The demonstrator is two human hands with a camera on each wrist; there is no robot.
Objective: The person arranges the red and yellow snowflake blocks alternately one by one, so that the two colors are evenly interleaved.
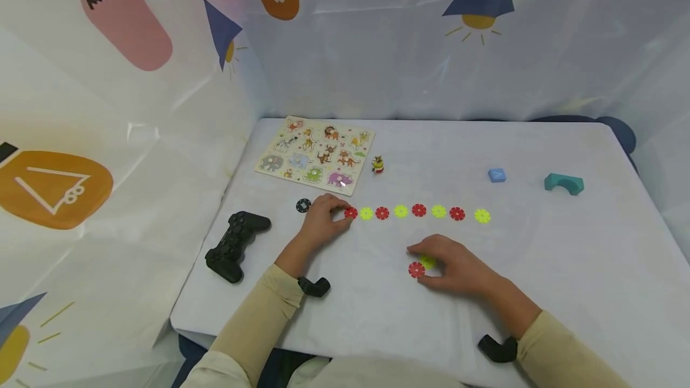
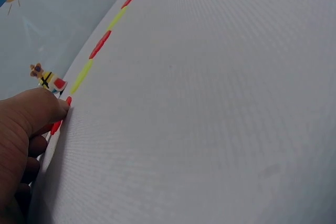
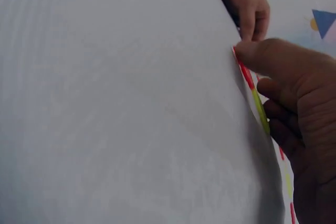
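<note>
A row of notched plastic discs, red and yellow by turns, runs across the white table. At its left end my left hand (image 1: 321, 220) pinches a red disc (image 1: 351, 212) between thumb and fingers, beside a yellow disc (image 1: 366, 214). Nearer the front, my right hand (image 1: 458, 265) curves around two more discs. Its thumb tip touches the edge of a red disc (image 1: 417, 269), and a yellow disc (image 1: 427, 261) lies against that one, partly hidden under the fingers. Thumb and forefinger stand apart there. In the right wrist view the red disc (image 3: 244, 72) shows below the thumb.
An animal puzzle board (image 1: 318, 153) lies at the back left, with a small figurine (image 1: 378, 164) to its right. A black disc (image 1: 303, 205) and a black game controller (image 1: 236, 246) are left of my left hand. Back right are a blue block (image 1: 497, 175) and a teal arch block (image 1: 563, 184).
</note>
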